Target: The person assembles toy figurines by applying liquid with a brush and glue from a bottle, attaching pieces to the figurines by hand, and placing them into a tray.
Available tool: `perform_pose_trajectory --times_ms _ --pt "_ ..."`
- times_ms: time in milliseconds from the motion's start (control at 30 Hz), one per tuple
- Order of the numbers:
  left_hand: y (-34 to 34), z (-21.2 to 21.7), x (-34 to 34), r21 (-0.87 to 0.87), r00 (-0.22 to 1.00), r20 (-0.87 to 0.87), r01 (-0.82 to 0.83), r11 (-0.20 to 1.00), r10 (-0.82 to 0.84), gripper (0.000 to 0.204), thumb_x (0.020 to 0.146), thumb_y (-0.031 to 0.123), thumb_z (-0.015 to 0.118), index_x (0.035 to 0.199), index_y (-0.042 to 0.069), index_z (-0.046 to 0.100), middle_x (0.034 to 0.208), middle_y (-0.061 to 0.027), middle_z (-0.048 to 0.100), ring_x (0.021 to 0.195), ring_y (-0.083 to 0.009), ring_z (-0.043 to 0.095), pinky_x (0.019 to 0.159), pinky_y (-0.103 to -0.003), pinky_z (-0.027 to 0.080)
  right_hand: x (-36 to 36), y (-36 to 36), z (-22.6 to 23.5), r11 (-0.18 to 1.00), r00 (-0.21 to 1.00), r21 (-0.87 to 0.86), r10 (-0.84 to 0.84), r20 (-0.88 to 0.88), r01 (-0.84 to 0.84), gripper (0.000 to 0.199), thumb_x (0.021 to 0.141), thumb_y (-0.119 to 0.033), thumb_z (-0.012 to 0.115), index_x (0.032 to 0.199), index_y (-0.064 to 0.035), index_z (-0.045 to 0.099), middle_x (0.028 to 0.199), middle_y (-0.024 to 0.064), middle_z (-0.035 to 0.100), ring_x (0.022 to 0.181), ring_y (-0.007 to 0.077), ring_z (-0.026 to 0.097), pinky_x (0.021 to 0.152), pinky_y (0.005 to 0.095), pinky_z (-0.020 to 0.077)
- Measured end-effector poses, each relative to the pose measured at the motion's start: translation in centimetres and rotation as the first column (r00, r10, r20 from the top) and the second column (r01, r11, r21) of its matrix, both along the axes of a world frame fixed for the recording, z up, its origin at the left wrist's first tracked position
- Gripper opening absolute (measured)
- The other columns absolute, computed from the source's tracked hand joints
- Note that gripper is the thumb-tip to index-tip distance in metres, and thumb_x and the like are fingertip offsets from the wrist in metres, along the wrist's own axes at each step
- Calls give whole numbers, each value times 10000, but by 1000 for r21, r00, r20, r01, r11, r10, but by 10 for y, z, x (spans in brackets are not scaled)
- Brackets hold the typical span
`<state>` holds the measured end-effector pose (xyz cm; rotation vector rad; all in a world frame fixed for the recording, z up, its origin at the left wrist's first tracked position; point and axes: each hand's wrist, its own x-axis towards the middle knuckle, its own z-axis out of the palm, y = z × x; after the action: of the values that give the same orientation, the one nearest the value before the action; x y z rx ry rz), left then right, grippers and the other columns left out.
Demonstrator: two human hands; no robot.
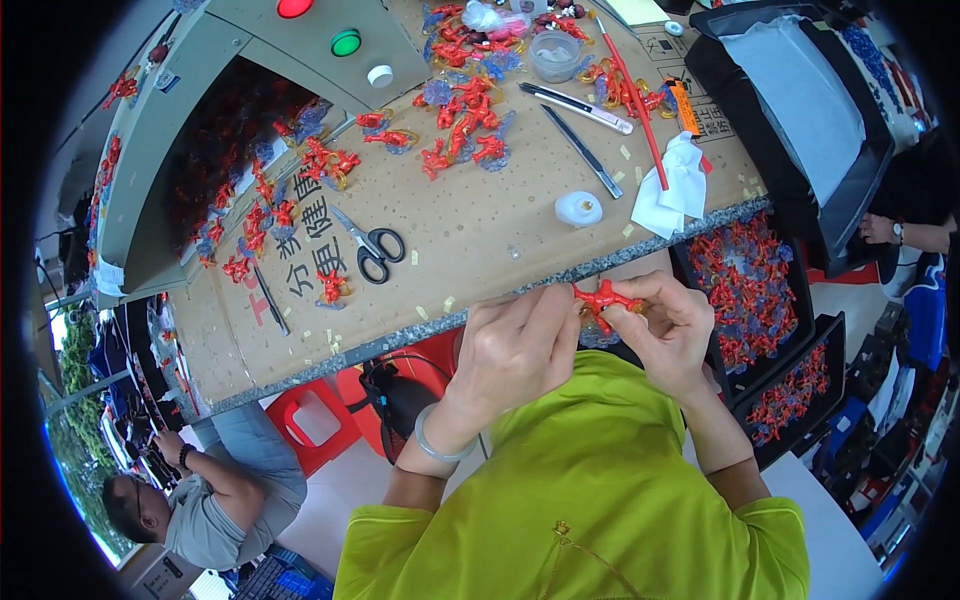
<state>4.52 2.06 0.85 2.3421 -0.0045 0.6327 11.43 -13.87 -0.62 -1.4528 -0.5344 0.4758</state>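
Note:
Close to the table's front edge, I hold a small red plastic figurine (604,298) with yellowish see-through parts between both hands. My left hand (525,340) is closed, its fingertips pinching the figurine's left end. On the other side my right hand (668,325) grips it between thumb and fingers. My fingers hide parts of the figurine. Similar red figures with clear blue and yellow pieces lie in a cluster (470,120) across the table. Black-handled scissors (375,250) rest to the left, and a small white bottle (578,208) stands just beyond my hands.
A grey machine (330,45) with red and green buttons holds more figures at left. Beyond lie a utility knife (580,108), a red stick (635,105), a tissue (672,190) and a round tub (555,55). Black trays (745,385) of figures sit at right. Other people sit nearby.

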Motion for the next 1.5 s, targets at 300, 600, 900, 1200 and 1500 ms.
perform_pose_trajectory --times_ms 300,600,900,1200,1500 --pt "-1 6 1 66 999 -31 31 997 -29 92 720 -18 656 760 21 582 551 -70 542 455 -223 541 465 -314 418 1 -4 -3 1000 996 21 -4 -91 5 168 827 75 612 992 99 602 956 134 645 866 139 635 765 250 530" --pt "-4 12 0 70 999 -12 53 996 -53 127 728 27 649 736 27 522 585 -86 524 452 -240 532 439 -326 412 -1 -7 5 1000 994 16 -16 -109 18 164 831 55 623 988 95 602 929 124 651 848 128 636 737 240 519" --pt "-7 49 -20 327 979 172 47 944 -109 78 715 28 603 752 -40 596 566 -41 516 444 -120 479 471 -233 414 -9 -16 41 998 989 11 64 135 -67 210 743 78 689 939 102 618 899 190 678 765 190 679 699 254 531" --pt "-16 55 -29 324 968 242 -22 946 -61 126 574 10 634 690 -38 636 509 -75 561 401 -190 523 522 -246 444 -9 -17 55 990 982 51 121 147 -130 243 697 58 730 916 89 629 823 204 685 755 240 701 658 279 554" --pt "-18 52 -27 324 969 240 -27 946 -54 125 577 8 630 692 -39 627 510 -71 559 402 -185 520 522 -239 439 -11 -19 50 995 988 28 94 122 -98 184 798 -102 706 890 29 614 788 192 686 737 237 701 662 287 562"
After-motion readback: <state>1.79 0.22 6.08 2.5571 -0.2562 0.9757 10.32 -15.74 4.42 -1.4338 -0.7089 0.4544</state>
